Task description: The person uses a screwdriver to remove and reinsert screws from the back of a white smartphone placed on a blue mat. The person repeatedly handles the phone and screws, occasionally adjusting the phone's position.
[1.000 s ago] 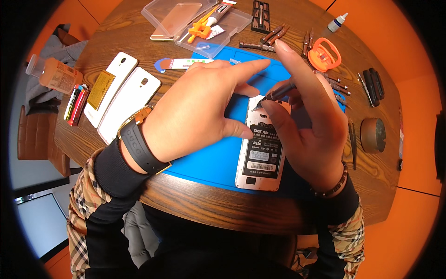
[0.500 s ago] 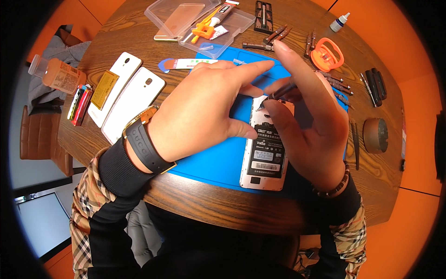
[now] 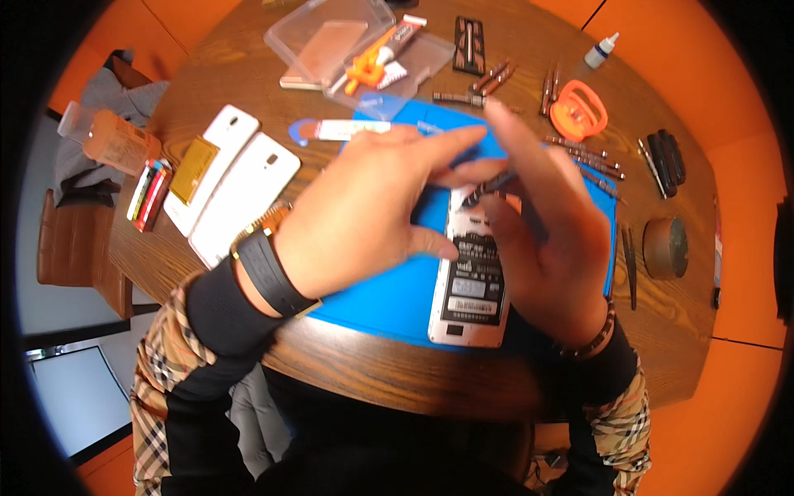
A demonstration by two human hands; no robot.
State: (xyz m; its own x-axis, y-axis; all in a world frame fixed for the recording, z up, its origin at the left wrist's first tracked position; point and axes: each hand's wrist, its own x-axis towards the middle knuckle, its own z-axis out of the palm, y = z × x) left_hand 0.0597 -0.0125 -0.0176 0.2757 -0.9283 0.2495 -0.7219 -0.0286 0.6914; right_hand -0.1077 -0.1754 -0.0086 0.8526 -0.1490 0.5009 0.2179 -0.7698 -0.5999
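A white-framed phone (image 3: 463, 336) with its back off lies on the blue mat (image 3: 372, 302), its black battery (image 3: 470, 288) showing. In my right hand (image 3: 562, 248) a dark, thin screwdriver (image 3: 486, 190) is pinched, slanted over the phone's upper end; the tip is blurred, so I cannot tell whether it touches a screw. My left hand (image 3: 356, 207) lies along the phone's upper left, fingers stretched out and thumb apart from them. That thumb overlaps the phone's left edge, while the index finger reaches toward the right hand. My hands hide the phone's top right part.
Two white phone shells (image 3: 252, 178) lie left on the wooden table (image 3: 372, 376). Beyond the mat are a clear plastic box (image 3: 434, 62), a black bit holder (image 3: 469, 45) and an orange suction cup (image 3: 579, 110). Several screwdrivers (image 3: 591, 157), tweezers (image 3: 630, 269) and a round tin (image 3: 666, 248) sit right.
The whole view has shifted slightly. The screwdriver has turned to a different slant over the phone's upper end, and my right hand is blurred by motion. My left hand keeps its pose by the phone.
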